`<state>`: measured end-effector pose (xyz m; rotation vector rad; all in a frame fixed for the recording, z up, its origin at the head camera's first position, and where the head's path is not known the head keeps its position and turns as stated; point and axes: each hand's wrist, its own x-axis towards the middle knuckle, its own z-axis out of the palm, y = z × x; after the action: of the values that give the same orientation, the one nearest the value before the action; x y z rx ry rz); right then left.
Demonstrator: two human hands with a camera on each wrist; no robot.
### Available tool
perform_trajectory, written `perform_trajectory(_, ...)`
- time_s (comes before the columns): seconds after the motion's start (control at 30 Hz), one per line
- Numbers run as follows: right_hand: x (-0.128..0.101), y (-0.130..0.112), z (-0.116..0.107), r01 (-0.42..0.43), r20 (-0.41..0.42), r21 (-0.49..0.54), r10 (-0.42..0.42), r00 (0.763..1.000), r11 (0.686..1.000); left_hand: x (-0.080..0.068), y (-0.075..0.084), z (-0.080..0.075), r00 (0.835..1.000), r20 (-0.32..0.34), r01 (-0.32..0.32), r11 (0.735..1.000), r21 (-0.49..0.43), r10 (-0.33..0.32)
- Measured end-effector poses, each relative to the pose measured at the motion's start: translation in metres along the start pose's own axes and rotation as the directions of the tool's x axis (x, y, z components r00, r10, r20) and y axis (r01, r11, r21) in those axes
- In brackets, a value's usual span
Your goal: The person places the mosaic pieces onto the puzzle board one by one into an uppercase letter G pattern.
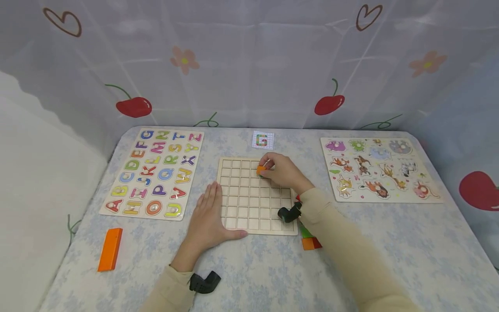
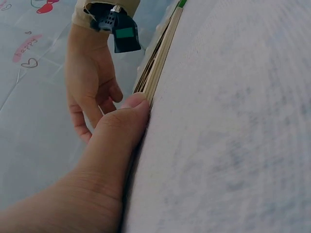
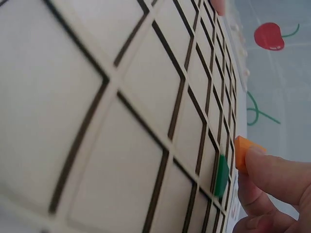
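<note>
A wooden grid board point(image 1: 255, 203) lies in the middle of the table. My right hand point(image 1: 270, 170) reaches over its far rows and pinches a small orange block point(image 1: 260, 169) between thumb and fingers, low over the cells. In the right wrist view the orange block point(image 3: 246, 151) sits at my fingertips point(image 3: 277, 174), right beside a green block point(image 3: 221, 174) set in a cell of the grid board point(image 3: 121, 121). My left hand point(image 1: 210, 212) lies flat on the table, against the board's left edge. Its thumb point(image 2: 124, 128) rests against the board's edge point(image 2: 158, 68).
A small pattern card point(image 1: 263, 140) lies beyond the board. An alphabet puzzle point(image 1: 156, 171) is at the left, an animal puzzle point(image 1: 378, 169) at the right. A long orange block point(image 1: 110, 248) lies front left. Orange and green blocks point(image 1: 309, 240) sit by my right forearm.
</note>
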<state>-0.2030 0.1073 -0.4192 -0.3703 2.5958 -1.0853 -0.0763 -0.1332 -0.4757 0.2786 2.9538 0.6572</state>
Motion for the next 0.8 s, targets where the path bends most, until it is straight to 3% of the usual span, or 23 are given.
perform_trajectory(0.43,0.008,-0.008,0.017,0.026,0.025,-0.063,-0.024,0.999,0.998,0.0,-0.001,0.0,1.0,-0.006,-0.008,1.0,0.008,0.008)
perform_trajectory(0.6,0.007,-0.01,0.018,0.054,0.019,-0.124,-0.052,0.998,0.991,-0.001,-0.001,0.0,1.0,-0.009,-0.008,1.0,0.002,0.008)
perform_trajectory(0.8,0.003,-0.013,0.018,0.026,0.025,-0.207,-0.021,0.999,0.978,0.0,-0.001,0.0,1.0,-0.008,-0.012,1.0,-0.004,0.012)
